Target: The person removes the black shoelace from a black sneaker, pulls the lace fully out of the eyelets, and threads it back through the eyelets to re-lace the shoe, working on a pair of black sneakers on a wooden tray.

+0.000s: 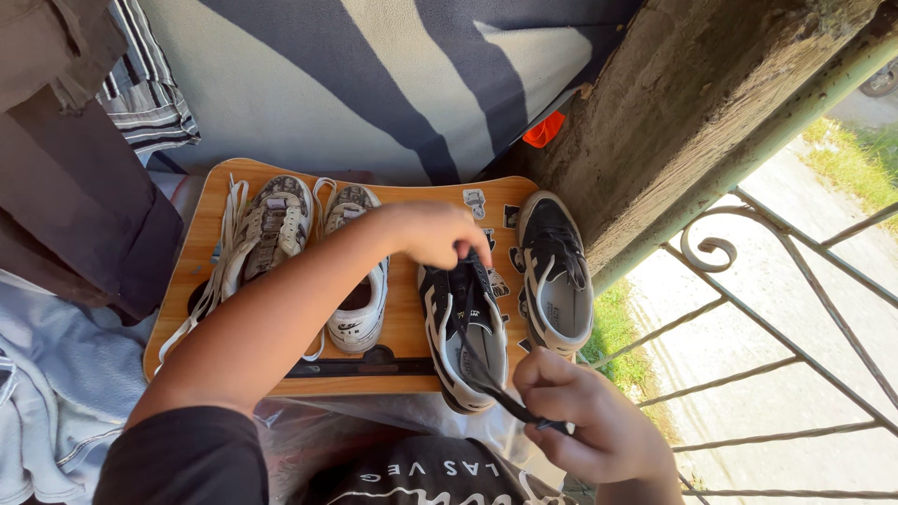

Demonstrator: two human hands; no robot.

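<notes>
On a small wooden tray table [402, 323] stand two pairs of shoes. My left hand [432, 234] reaches across and pinches the lacing at the toe end of a black sneaker with white stripes [463, 337]. My right hand [585, 416], near the tray's front edge, grips the free end of that shoe's black lace [486, 379], which runs taut from the shoe. The second black sneaker [557, 276] lies just to the right. Two white sneakers [360, 313] [271, 229] with loose white laces [220, 266] sit on the left half.
A rough concrete pillar [692, 103] and a green metal railing with scrollwork [748, 281] bound the right side, with a paved path below. Striped fabric [374, 84] hangs behind the tray. Clothes [56, 374] are piled at the left. Stickers dot the tray.
</notes>
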